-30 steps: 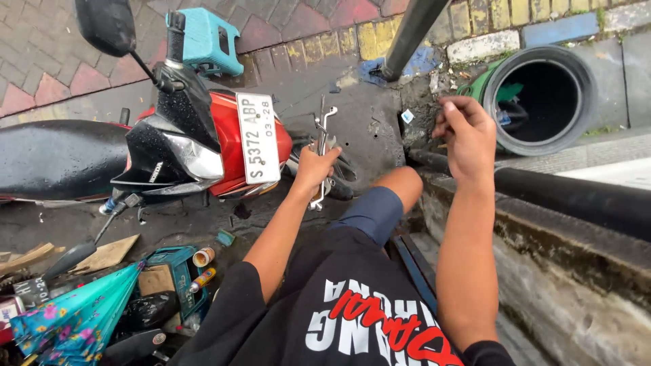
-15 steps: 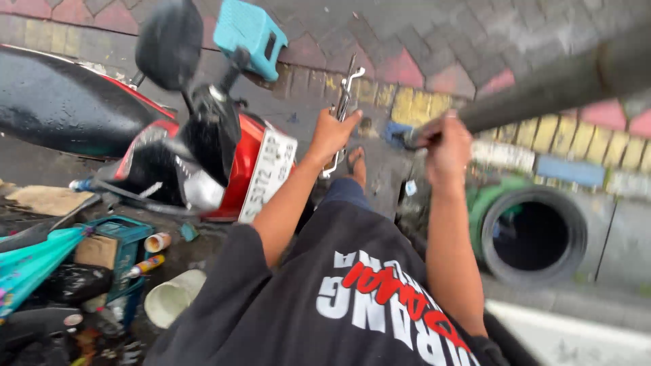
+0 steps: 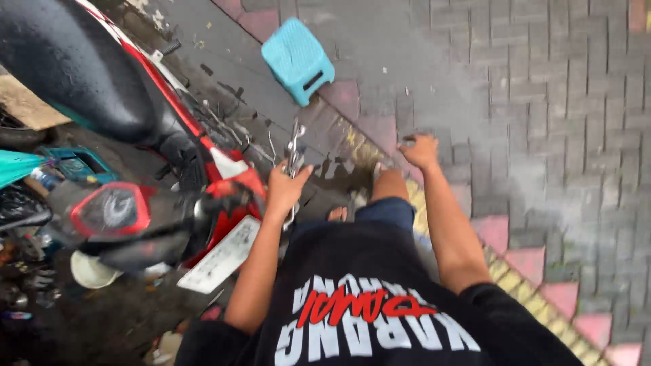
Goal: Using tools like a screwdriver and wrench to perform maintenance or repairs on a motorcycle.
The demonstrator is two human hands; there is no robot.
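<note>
The left hand is gripping a metal wrench, fingers closing round its lower end; its long axis is running up and away from the hand, jaws pointing toward the blue stool. The right hand is hanging loosely curled, holding nothing, over the brick pavement.

Shiny metal tool, glossy wet black scooter seat, smooth turquoise plastic stool, rough matt brick paving, soft cotton shirt on me.

Ground was wet grey-and-pink brick paving | turquoise plastic stool stood upright | flat daylight fell.
</note>
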